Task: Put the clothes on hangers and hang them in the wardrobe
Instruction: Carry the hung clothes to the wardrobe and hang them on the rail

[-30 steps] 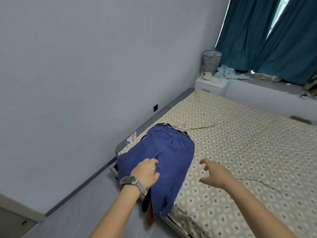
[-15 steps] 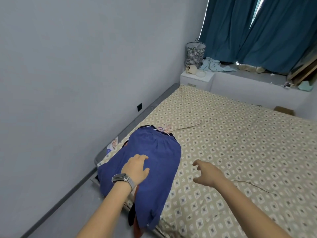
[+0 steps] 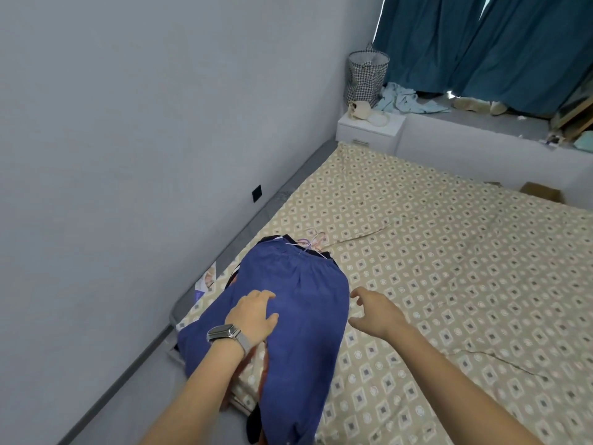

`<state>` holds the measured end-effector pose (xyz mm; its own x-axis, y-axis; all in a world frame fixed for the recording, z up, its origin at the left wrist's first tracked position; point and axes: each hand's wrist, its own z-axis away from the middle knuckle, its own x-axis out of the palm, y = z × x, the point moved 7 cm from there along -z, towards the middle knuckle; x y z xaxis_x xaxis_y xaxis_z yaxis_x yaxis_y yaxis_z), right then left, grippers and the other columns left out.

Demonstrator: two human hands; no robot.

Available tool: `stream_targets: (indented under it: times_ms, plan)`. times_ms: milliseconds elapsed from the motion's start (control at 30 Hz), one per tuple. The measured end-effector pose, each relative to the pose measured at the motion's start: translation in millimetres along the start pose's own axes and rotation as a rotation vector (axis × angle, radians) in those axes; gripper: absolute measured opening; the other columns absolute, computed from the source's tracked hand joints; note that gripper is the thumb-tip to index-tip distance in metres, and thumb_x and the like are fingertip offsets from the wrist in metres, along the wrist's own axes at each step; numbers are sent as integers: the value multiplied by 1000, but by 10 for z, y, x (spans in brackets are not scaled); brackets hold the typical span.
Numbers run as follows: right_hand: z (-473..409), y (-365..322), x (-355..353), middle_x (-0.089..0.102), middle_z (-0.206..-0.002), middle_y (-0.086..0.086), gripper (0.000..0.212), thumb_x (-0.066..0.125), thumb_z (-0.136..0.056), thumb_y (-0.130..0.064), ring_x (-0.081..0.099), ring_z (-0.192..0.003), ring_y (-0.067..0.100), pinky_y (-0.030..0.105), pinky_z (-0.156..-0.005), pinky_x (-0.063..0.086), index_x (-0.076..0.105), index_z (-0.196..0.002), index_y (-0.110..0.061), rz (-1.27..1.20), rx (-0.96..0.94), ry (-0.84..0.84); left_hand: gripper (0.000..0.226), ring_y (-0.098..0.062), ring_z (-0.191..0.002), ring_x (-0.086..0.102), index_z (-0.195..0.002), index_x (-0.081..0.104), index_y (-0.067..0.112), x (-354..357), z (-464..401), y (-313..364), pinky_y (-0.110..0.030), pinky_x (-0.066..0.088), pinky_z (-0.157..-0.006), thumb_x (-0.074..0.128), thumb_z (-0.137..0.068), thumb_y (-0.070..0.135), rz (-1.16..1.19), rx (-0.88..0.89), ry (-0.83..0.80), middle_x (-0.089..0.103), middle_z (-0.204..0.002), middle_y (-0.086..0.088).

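Left hand [image 3: 253, 316] presses flat on blue garment [image 3: 288, 303]; right hand [image 3: 375, 311], released, hovers at 3 o'clock; overhanging stack could slide off the bed [image 3: 449, 284].

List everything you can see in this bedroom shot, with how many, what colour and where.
blue garment: one, on top of the clothes pile at the bed's near left corner
hangers: several, pale wire, at the far end of the pile
bed: one, beige patterned sheet, fills the right
nightstand: one, white, far corner
basket: one, black-and-white check, on the nightstand
curtains: teal, top right
light blue cloth: crumpled on the ledge under the curtains
cardboard box: one, brown, beyond the bed
wristwatch: one, silver, left wrist
left hand: rests on the blue garment
right hand: open, above the sheet
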<state>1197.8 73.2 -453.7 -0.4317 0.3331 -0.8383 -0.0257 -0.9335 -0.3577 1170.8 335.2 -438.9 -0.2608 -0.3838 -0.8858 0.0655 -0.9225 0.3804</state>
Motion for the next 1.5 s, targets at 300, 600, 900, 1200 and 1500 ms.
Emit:
stream_targets:
  times_ms: [300,600,900,1200,1500]
  plan:
    - [-653,-178,227,60,-126,5,39,47,-98,-30,58,-113,23,34,-93,47,45,-135,-17,-19,-12,-48,45,-19,-120,49,-134,45,22,7,-380,-387,-37,45,-97,53,-92,33,70,-62,-11,50,-133,1]
    - [-1699,-14,487,59,-128,3,35,46,-98,-27,59,-111,23,34,-90,49,46,-132,-17,-57,-24,-113,42,-17,-120,49,-133,45,22,283,-1087,-567,-32,43,-98,52,-93,29,124,-127,35,52,-131,3]
    - [-3062,558,1137,53,-139,1,43,51,-97,-28,53,-125,20,33,-99,45,41,-138,-18,-87,-8,-182,45,-13,-123,45,-138,38,25,1102,-2342,-617,-29,41,-101,49,-95,33,116,-176,-64,45,-137,7]
    - [-4329,1037,1575,55,-136,2,52,60,-92,-29,53,-123,23,36,-102,44,44,-139,-16,-102,-50,-155,46,-8,-120,44,-138,36,29,2055,-3511,-651,-25,41,-98,47,-95,39,96,-148,-115,44,-134,11]
    - [-4805,1163,1808,38,-141,7,73,71,-86,-35,46,-126,23,31,-103,40,36,-145,-11,-95,-93,-186,46,-13,-119,43,-138,36,27,2661,-3847,-677,-30,41,-97,43,-96,43,40,-108,-136,43,-135,9]
